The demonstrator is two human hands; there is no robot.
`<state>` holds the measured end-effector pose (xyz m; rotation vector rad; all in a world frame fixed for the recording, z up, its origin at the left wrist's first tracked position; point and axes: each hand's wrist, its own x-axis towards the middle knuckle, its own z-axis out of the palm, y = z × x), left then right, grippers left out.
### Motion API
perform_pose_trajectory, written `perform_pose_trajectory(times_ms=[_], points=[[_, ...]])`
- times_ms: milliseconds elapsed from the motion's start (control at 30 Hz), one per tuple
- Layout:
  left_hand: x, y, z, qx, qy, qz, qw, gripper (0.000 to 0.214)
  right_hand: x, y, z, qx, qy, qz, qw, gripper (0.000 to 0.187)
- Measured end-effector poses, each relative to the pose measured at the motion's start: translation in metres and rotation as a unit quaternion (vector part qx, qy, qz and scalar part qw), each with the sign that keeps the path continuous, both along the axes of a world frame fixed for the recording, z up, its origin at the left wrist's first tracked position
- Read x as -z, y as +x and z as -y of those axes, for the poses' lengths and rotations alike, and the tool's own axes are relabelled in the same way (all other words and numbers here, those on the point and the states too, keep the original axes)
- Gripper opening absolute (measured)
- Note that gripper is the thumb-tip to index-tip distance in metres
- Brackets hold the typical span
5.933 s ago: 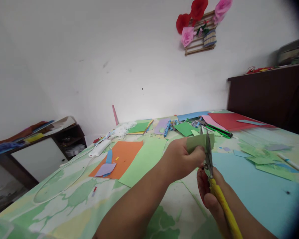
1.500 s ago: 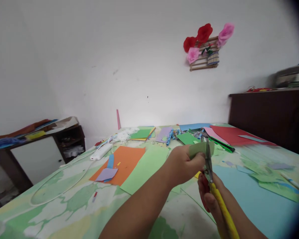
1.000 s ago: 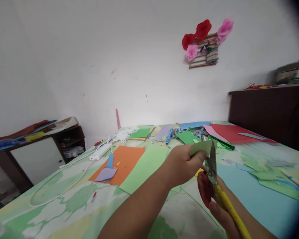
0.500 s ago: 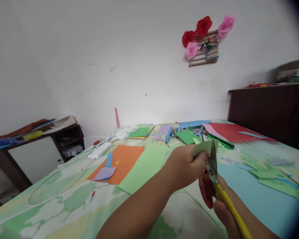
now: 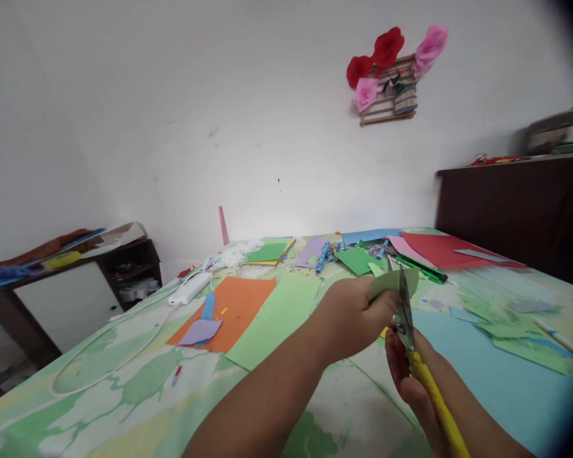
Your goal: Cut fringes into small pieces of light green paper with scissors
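Observation:
My left hand (image 5: 353, 315) pinches a small piece of green paper (image 5: 386, 284) and holds it up above the table. My right hand (image 5: 413, 375) is wrapped round the yellow handles of a pair of scissors (image 5: 410, 343). The metal blades point up and sit closed against the right edge of the green paper. Both hands hover over the patterned green tablecloth (image 5: 138, 394), beside a large light-blue sheet (image 5: 496, 375).
Coloured paper lies across the table: an orange sheet (image 5: 233, 302), a light-green sheet (image 5: 279, 312), a red sheet (image 5: 449, 248), and green scraps (image 5: 516, 331). A white cord (image 5: 124, 337) loops at the left. A dark cabinet (image 5: 516, 210) stands right, a low shelf (image 5: 76, 286) left.
The scissor blades, apart half a second ago, have come together on the green paper. My right hand has closed on the handles. The left hand keeps its pinch.

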<state>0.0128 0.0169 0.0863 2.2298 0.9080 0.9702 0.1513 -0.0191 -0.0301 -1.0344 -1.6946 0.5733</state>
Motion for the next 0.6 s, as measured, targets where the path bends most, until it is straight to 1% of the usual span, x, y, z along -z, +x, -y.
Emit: perform_pose_trajectory(times_ms=[133,200,267,367,433,500,600], points=[[0.000,0.000,0.000,0.009,-0.027,0.016,0.999,0.021,0.009,0.008,-0.004,-0.028,0.016,0.026,0.999,0.061],[0.001,0.000,0.000,0.015,-0.041,0.032,0.999,0.021,0.014,0.010,-0.006,-0.035,0.022,0.020,0.999,0.063],[0.001,0.000,0.000,0.021,-0.049,0.045,0.998,0.020,0.015,0.010,-0.005,-0.042,0.018,0.006,0.999,0.067],[0.001,0.001,0.002,0.018,-0.053,0.055,0.997,0.019,0.008,0.003,0.000,-0.053,-0.034,-0.044,0.997,0.077],[0.000,0.001,0.003,0.009,-0.053,0.057,0.997,0.019,0.001,-0.002,0.004,-0.035,-0.064,-0.076,0.994,0.082],[-0.001,0.001,0.005,-0.013,-0.044,0.052,0.998,0.019,-0.003,-0.005,0.006,-0.011,-0.069,-0.066,0.995,0.080],[-0.002,0.000,0.005,-0.042,-0.019,0.031,0.998,0.019,-0.003,-0.005,0.007,-0.014,-0.059,-0.022,0.998,0.075]])
